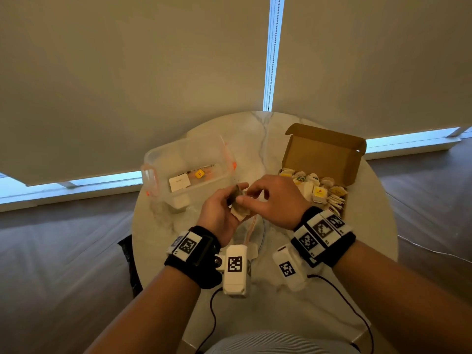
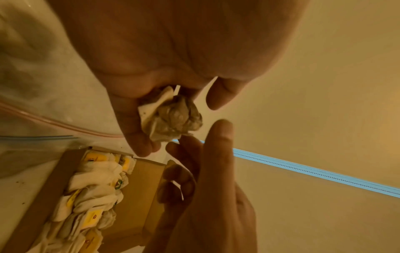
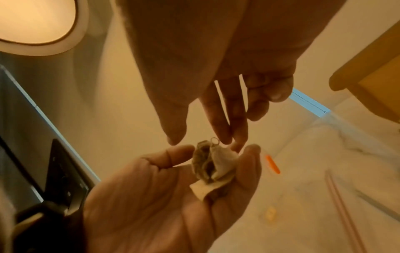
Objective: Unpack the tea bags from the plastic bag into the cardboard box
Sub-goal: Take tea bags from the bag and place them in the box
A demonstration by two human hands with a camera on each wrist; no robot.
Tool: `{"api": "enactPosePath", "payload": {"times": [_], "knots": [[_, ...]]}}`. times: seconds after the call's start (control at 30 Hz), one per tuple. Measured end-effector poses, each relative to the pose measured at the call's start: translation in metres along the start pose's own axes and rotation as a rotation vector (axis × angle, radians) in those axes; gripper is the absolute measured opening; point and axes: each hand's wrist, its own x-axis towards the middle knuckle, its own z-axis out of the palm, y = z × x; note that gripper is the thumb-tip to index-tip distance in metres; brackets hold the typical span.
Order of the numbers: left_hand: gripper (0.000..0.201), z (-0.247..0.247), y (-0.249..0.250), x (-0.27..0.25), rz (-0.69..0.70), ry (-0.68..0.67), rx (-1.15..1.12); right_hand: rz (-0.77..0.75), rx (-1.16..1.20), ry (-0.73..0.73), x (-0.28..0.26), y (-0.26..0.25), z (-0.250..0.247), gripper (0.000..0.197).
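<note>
My left hand (image 1: 237, 199) holds a crumpled clump of tea bags (image 1: 240, 209) above the middle of the table, pinched between thumb and fingers. In the right wrist view the clump (image 3: 213, 164) stands in that upturned hand. My right hand (image 3: 200, 139) reaches in from the right; two fingertips (image 3: 226, 139) touch the string loop at its top, and the thumb stays apart. The open cardboard box (image 1: 324, 154) at the right holds several tea bags (image 1: 319, 191). The clear zip plastic bag (image 1: 256, 233) lies flat on the table under my hands.
A clear plastic container (image 1: 189, 159) with orange clips stands at the back left of the round marble table (image 1: 370, 238), with a white card and a yellow tag inside. Closed blinds hang behind the table. Wooden floor surrounds it.
</note>
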Motion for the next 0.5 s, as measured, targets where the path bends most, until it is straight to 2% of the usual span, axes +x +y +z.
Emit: {"api": "enactPosePath", "payload": {"times": [0.07, 0.23, 0.4, 0.5], "knots": [[0.043, -0.0016, -0.0013, -0.0034, 0.004, -0.053, 0.009, 0.068, 0.028, -0.003, 0.0059, -0.0046, 0.0029, 0.032], [0.046, -0.0073, -0.002, -0.0091, 0.035, -0.1, 0.033, 0.148, 0.117, 0.004, 0.0086, -0.0072, 0.0063, 0.005], [0.037, -0.0094, -0.0048, -0.0107, 0.073, -0.089, 0.129, 0.219, 0.215, 0.079, 0.0052, -0.0086, 0.0025, 0.012], [0.035, -0.0104, -0.0075, -0.0112, 0.087, -0.079, 0.136, 0.129, 0.164, 0.069, -0.0002, -0.0095, -0.0002, 0.015]]}}
